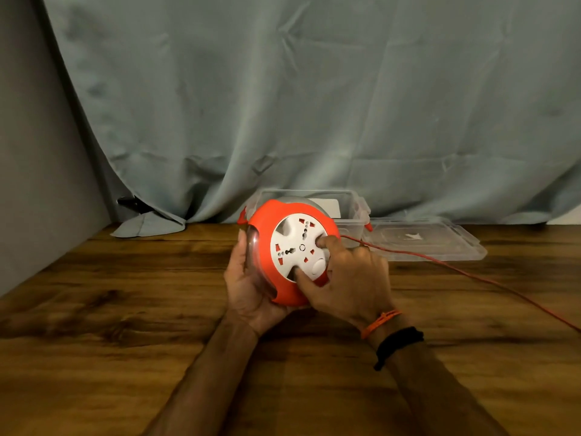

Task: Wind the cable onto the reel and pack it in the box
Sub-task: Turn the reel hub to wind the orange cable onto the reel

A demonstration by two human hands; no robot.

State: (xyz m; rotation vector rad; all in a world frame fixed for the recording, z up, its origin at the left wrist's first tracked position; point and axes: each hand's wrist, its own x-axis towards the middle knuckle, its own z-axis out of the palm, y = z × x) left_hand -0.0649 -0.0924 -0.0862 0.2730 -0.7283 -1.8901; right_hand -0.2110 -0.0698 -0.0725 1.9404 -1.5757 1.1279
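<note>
An orange cable reel (267,228) with a white socket face (295,243) is held tilted above the wooden table. My left hand (245,284) cups its clear left side from below. On the white face, my right hand (349,278) presses two fingertips into the recesses. A thin red cable (465,272) leaves the reel's right side and trails across the table to the right edge of view. Behind the reel stands the clear plastic box (352,209), open, with its lid (440,243) lying flat to its right.
A grey-green curtain (314,105) hangs behind the table and folds onto it at the back left. A grey wall (31,184) borders the left side. The wooden table (125,325) stretches toward me.
</note>
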